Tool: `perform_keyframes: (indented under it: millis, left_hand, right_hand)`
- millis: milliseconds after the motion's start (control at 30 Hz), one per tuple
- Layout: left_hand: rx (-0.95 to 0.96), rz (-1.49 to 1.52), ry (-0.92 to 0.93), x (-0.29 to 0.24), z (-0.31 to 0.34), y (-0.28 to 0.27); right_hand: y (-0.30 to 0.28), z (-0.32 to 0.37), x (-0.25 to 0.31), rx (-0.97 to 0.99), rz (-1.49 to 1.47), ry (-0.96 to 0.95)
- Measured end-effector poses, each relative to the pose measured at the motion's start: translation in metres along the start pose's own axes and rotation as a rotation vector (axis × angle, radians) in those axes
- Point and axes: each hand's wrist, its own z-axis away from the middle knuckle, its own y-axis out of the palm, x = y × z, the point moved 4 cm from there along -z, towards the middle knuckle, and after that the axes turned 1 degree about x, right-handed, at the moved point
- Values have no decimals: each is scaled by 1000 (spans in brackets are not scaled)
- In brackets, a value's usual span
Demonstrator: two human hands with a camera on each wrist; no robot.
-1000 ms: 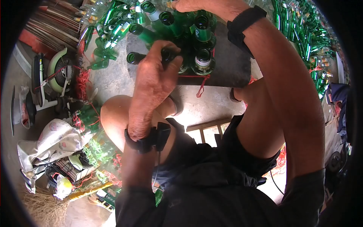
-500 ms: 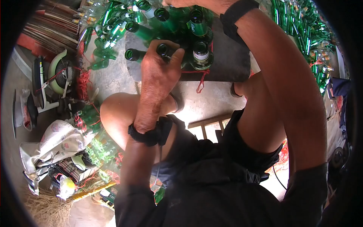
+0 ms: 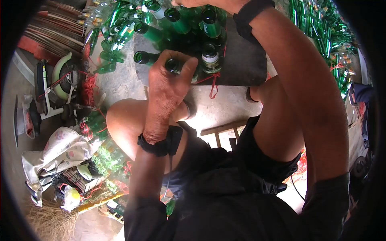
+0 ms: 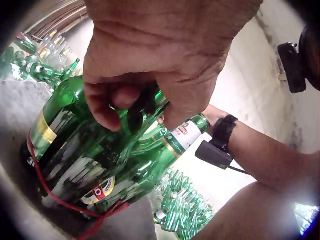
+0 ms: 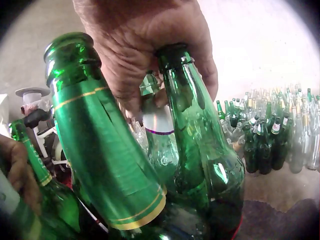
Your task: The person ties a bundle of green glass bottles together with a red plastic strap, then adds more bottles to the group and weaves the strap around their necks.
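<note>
Several green glass bottles stand in a cluster on a dark board (image 3: 245,60), with a red string (image 4: 50,192) around their lower part. My left hand (image 3: 169,88) grips the neck of a green bottle (image 3: 172,65) at the cluster's near left, thumb and fingers curled round it. At the far side, my right hand (image 5: 150,35) curls over a green bottle's neck (image 5: 182,75); its fingertips reach behind, beside a white-labelled bottle (image 5: 159,124). A bottle with a white neck label (image 3: 210,58) stands at the near right. In the head view the right fingers are partly cut off.
Many loose green bottles (image 3: 317,36) lie in piles at the right, with more bottles (image 3: 116,30) at the far left. A scooter-like thing (image 3: 60,76), red string and a cloth bag (image 3: 60,148) are on the left. The board's near edge faces my knees.
The left hand has shifted slightly right and, lately, a little toward my body, still gripping the bottle neck. The white-labelled bottle at the near right has moved slightly left. The right hand stays at the far side.
</note>
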Motion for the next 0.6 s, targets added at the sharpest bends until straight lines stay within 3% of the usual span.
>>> perform_keyframes:
  millis: [200,267,433,600]
  left_hand:
    - [-25,-4,-37,1,4,1]
    - [-47,-13,3,2,-4,0]
    - [-39,26,-40,6,-3,-1]
    - [-12,30,-80,6,-3,-2]
  right_hand:
    - [3,-6,1,-139,46,-67]
    - [-1,-9,-1,-82,30,9]
    - [17,-15,-6,-202,121,0]
    - [14,-16,-5,-103,132,-24]
